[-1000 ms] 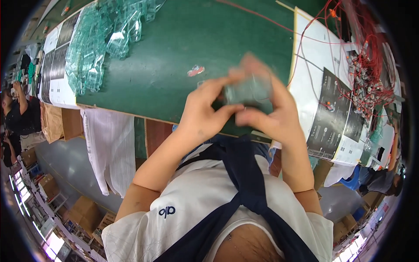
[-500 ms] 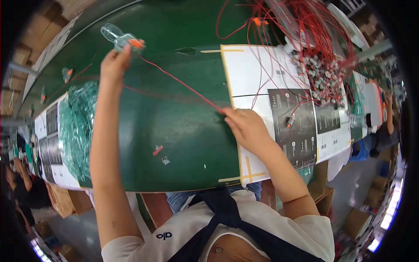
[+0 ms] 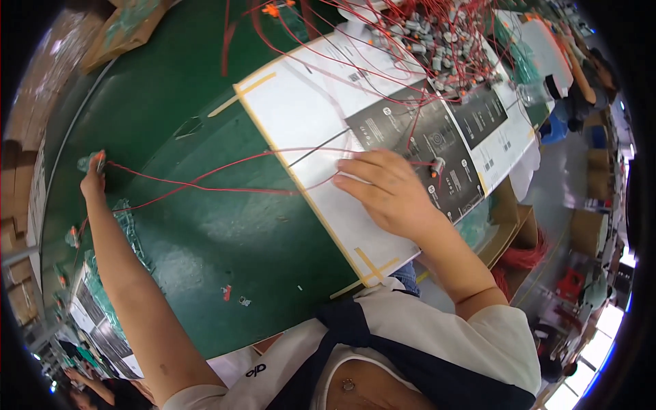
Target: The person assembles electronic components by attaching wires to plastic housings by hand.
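Stretched farther out since half a second ago, the left hand [image 3: 92, 179] pinches a small clear connector [image 3: 85, 162] trailing red wires [image 3: 205, 179] toward the right hand [image 3: 386, 191], lying flat, fingers loosely spread, on the white sheet [image 3: 301, 123].

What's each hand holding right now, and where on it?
Left hand pinches a small clear part at the end of the red wires. Right hand lies flat on the wires on the white sheet, gripping nothing.
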`<action>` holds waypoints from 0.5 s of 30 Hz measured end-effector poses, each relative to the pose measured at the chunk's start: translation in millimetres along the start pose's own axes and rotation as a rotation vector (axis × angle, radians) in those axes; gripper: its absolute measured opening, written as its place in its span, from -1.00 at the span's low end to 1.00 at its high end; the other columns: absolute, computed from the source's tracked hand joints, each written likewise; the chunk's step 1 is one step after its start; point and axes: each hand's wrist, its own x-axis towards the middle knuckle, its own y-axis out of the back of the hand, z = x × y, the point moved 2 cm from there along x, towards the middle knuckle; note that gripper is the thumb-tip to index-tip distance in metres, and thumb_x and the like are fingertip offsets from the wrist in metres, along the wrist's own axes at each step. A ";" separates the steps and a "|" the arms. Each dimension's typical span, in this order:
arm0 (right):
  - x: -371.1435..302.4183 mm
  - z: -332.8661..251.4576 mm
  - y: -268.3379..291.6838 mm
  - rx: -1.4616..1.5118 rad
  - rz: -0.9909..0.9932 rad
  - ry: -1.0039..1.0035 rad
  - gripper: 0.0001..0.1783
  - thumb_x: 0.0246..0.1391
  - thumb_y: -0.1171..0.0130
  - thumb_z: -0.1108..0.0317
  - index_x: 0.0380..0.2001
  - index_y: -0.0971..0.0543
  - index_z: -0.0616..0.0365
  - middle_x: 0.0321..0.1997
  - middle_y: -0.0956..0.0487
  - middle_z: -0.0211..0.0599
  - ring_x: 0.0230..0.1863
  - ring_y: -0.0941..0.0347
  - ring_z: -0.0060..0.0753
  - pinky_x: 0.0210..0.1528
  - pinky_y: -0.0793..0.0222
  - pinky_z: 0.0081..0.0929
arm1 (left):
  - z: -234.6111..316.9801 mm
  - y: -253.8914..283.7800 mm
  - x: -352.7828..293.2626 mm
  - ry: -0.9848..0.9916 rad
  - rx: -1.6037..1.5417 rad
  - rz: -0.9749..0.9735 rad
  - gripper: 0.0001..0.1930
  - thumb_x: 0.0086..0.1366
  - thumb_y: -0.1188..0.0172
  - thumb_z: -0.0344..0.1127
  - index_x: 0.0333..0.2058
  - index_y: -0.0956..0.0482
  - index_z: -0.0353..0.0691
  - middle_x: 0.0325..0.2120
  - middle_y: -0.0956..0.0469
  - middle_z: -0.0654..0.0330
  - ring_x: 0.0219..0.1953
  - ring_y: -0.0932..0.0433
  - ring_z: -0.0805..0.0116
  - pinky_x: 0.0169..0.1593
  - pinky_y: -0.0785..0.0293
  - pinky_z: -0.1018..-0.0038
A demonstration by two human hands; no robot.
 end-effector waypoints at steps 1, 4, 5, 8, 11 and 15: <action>-4.9 -0.5 10.7 0.034 0.061 0.032 -0.70 0.01 -0.13 0.48 -0.12 -0.59 0.09 -0.23 -0.60 -0.28 -0.23 -0.46 -0.24 -0.04 -0.33 -0.39 | 2.0 -2.3 3.7 0.031 0.041 0.029 -0.28 -0.02 -0.33 0.33 -0.26 -0.66 -0.35 -0.41 -0.63 0.10 -0.40 -0.54 0.41 -0.32 -0.45 0.52; -41.5 32.1 49.1 0.049 0.206 -0.676 -0.70 0.09 -0.14 0.46 -0.08 -0.56 0.19 -0.21 -0.59 -0.28 -0.20 -0.47 -0.36 -0.09 -0.35 -0.52 | 10.5 -8.0 -11.6 -0.036 0.457 0.212 -0.26 0.00 -0.26 0.37 -0.20 -0.63 -0.29 -0.29 -0.60 0.04 -0.26 -0.53 0.21 -0.23 -0.49 0.36; -46.8 40.9 58.3 0.088 0.174 -0.830 -0.70 0.06 -0.20 0.39 -0.10 -0.56 0.19 -0.23 -0.58 -0.27 -0.26 -0.47 -0.31 -0.17 -0.37 -0.45 | 21.2 -4.4 -23.4 -0.070 0.651 0.321 -0.25 0.01 -0.23 0.39 -0.17 -0.62 -0.27 -0.23 -0.59 0.02 -0.19 -0.53 0.11 -0.19 -0.50 0.28; -64.9 48.7 68.8 -0.178 -0.154 -1.098 -0.59 -0.02 -0.32 0.29 -0.09 -0.54 0.20 -0.31 -0.55 -0.27 -0.37 -0.45 -0.31 -0.30 -0.38 -0.41 | 77.1 -61.0 -97.5 -0.262 0.969 0.463 -0.37 0.07 -0.22 0.29 -0.15 -0.60 -0.19 -0.18 -0.59 -0.01 -0.10 -0.55 -0.07 -0.12 -0.53 0.03; -72.3 47.3 52.3 -0.115 -0.299 -1.180 -0.56 -0.02 -0.32 0.30 -0.04 -0.52 0.17 -0.35 -0.53 -0.28 -0.38 -0.44 -0.37 -0.33 -0.37 -0.48 | 164.7 -125.1 -194.1 -1.128 0.771 0.303 -0.67 0.22 -0.15 -0.06 -0.21 -0.66 -0.17 -0.32 -0.63 0.05 -0.28 -0.59 0.00 -0.18 -0.52 0.17; -87.6 54.3 51.5 0.061 -0.146 -1.075 -0.54 -0.01 -0.28 0.37 0.01 -0.50 0.16 -0.32 -0.53 -0.28 -0.38 -0.44 -0.39 -0.29 -0.37 -0.53 | 246.1 -248.8 -306.7 -1.506 0.458 -0.274 -0.80 0.25 -0.11 -0.34 -0.20 -0.64 -0.22 -0.28 -0.57 0.12 -0.25 -0.54 0.09 -0.16 -0.45 0.29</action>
